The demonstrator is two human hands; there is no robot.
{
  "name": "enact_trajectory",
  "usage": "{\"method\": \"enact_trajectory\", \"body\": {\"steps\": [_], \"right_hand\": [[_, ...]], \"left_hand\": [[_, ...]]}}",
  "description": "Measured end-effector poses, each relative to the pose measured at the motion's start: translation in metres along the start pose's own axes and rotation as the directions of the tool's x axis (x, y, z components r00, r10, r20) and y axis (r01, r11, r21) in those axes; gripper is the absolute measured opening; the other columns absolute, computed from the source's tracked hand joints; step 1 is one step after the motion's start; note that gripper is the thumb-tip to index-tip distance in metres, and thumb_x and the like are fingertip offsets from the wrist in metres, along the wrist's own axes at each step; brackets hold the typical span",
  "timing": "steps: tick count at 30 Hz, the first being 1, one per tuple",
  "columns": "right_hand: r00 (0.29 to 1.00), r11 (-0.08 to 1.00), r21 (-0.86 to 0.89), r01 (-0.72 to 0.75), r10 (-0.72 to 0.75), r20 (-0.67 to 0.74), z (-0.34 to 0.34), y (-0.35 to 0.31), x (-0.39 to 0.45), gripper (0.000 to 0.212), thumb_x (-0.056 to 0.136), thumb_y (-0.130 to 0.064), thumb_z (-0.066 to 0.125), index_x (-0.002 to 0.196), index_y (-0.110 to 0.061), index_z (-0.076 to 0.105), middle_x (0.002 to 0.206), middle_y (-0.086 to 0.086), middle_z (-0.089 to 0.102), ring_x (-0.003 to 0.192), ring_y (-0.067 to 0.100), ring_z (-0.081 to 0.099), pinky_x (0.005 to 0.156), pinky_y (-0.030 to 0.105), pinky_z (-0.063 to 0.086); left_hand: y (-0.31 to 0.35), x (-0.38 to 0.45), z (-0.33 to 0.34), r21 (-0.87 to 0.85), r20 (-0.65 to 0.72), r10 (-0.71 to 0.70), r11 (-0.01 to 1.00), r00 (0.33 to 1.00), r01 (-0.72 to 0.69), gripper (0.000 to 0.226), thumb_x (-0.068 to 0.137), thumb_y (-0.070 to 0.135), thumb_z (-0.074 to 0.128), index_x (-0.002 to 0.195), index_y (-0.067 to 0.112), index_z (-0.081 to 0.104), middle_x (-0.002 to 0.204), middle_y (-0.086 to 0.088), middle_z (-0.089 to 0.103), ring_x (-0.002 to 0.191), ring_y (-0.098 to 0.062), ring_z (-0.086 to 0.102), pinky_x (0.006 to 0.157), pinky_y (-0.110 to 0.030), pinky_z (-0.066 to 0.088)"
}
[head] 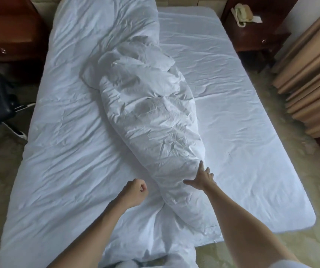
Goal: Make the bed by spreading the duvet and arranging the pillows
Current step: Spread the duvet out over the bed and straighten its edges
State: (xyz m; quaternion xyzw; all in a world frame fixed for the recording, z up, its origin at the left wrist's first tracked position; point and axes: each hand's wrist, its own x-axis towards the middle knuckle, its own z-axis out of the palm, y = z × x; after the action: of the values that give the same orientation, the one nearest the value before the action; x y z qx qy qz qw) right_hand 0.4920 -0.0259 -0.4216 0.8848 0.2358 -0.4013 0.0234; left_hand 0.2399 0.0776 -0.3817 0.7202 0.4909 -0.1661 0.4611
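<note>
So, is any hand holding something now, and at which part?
Nothing is held. The right hand lies open with spread fingers against the near end of the bunched duvet, touching but not gripping. The left hand is a closed fist, empty, above the spread part.

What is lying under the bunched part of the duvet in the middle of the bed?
The bunched duvet rests on the bed's white sheet, bare to its right. Anything inside or beneath the folds is covered. The right hand touches its near end.

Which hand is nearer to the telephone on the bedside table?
The right hand. It touches the bunched duvet on the side of the bed where the telephone stands, far up by the headboard. The left hand, a fist, is further left.
</note>
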Motion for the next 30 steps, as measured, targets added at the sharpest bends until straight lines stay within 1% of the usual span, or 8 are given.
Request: {"method": "enact_trajectory", "body": {"steps": [4, 9, 11, 16, 21, 25, 27, 30], "right_hand": [[0.994, 0.996, 0.070, -0.047, 0.040, 0.101, 0.016, 0.021, 0.041, 0.124, 0.066, -0.064, 0.077, 0.151, -0.012, 0.004, 0.147, 0.018, 0.032, 0.139, 0.038, 0.030, 0.112, 0.051, 0.033], [0.976, 0.972, -0.107, 0.210, -0.202, 0.080, 0.013, 0.035, 0.062, 0.042, 0.097, -0.053, 0.044, 0.115, -0.017, 0.058, 0.120, 0.007, 0.063, 0.112, 0.030, 0.058, 0.087, 0.037, 0.048], [0.957, 0.952, -0.100, 0.290, -0.288, 0.036, 0.006, 0.041, 0.053, 0.049, 0.101, -0.053, 0.034, 0.108, -0.013, 0.062, 0.113, 0.012, 0.065, 0.107, 0.034, 0.060, 0.081, 0.037, 0.046], [0.901, 0.883, 0.187, 0.431, -0.432, -0.038, -0.024, 0.055, 0.014, 0.056, 0.103, -0.048, 0.036, 0.062, -0.013, 0.050, 0.069, 0.011, 0.058, 0.072, 0.033, 0.055, 0.065, 0.037, 0.039], [0.898, 0.631, 0.717, 0.295, -0.439, 0.017, -0.072, 0.053, -0.027, 0.051, 0.100, -0.051, 0.045, 0.063, -0.022, 0.024, 0.054, -0.006, 0.025, 0.050, 0.012, 0.023, 0.045, 0.026, 0.020], [0.901, 0.514, 0.837, 0.187, -0.429, 0.062, -0.085, 0.075, -0.044, 0.062, 0.092, -0.063, 0.050, 0.071, -0.005, 0.051, 0.065, 0.007, 0.043, 0.061, 0.021, 0.041, 0.056, 0.034, 0.034], [0.935, 0.541, 0.828, 0.147, -0.349, 0.062, -0.093, 0.083, -0.047, 0.062, 0.096, -0.058, 0.047, 0.075, -0.001, 0.060, 0.069, 0.005, 0.055, 0.065, 0.020, 0.053, 0.060, 0.033, 0.043], [0.965, 0.764, 0.608, 0.216, -0.262, -0.014, -0.095, 0.101, -0.043, 0.045, 0.100, -0.048, 0.039, 0.069, -0.016, 0.049, 0.071, 0.002, 0.052, 0.061, 0.016, 0.045, 0.058, 0.029, 0.037]], "left_hand": [[0.001, 0.002, 0.026, -0.125, -0.027, -0.108, 0.987, 0.994, 0.104, 0.018, 0.088, 0.018, 0.048, 0.073, 0.016, 0.057, 0.064, -0.001, 0.064, 0.052, -0.015, 0.065, 0.058, -0.026, 0.052], [0.016, 0.014, 0.075, -0.300, -0.001, -0.270, 0.919, 0.963, 0.257, 0.012, 0.087, 0.018, 0.049, 0.079, 0.015, 0.058, 0.064, 0.001, 0.067, 0.053, -0.010, 0.064, 0.059, -0.024, 0.048], [0.032, 0.020, 0.097, -0.415, 0.019, -0.345, 0.851, 0.938, 0.322, 0.013, 0.082, 0.028, 0.054, 0.088, 0.017, 0.057, 0.076, -0.001, 0.067, 0.063, -0.016, 0.063, 0.062, -0.027, 0.047], [0.096, 0.020, 0.142, -0.720, 0.170, -0.464, 0.544, 0.869, 0.431, 0.077, 0.078, 0.074, 0.057, 0.133, 0.025, 0.035, 0.127, 0.001, 0.052, 0.109, -0.022, 0.056, 0.088, -0.038, 0.048], [0.100, 0.036, 0.163, -0.921, 0.183, -0.517, 0.206, 0.836, 0.329, 0.122, 0.046, 0.102, 0.051, 0.139, 0.024, 0.052, 0.126, -0.003, 0.066, 0.106, -0.025, 0.068, 0.092, -0.045, 0.056], [0.128, 0.017, 0.138, -0.974, 0.160, -0.335, 0.101, 0.929, 0.204, 0.065, 0.084, 0.071, 0.055, 0.122, 0.019, 0.068, 0.120, -0.009, 0.071, 0.108, -0.022, 0.068, 0.094, -0.037, 0.052], [0.130, 0.020, 0.131, -0.986, 0.063, -0.323, 0.128, 0.944, 0.109, 0.072, 0.071, 0.066, 0.073, 0.124, 0.018, 0.067, 0.124, -0.007, 0.069, 0.109, -0.021, 0.067, 0.100, -0.037, 0.049], [0.138, 0.019, 0.123, -0.996, -0.062, -0.466, 0.089, 0.882, -0.023, 0.082, 0.055, 0.059, 0.086, 0.121, 0.013, 0.068, 0.110, -0.008, 0.074, 0.095, -0.026, 0.072, 0.089, -0.045, 0.058]]}}
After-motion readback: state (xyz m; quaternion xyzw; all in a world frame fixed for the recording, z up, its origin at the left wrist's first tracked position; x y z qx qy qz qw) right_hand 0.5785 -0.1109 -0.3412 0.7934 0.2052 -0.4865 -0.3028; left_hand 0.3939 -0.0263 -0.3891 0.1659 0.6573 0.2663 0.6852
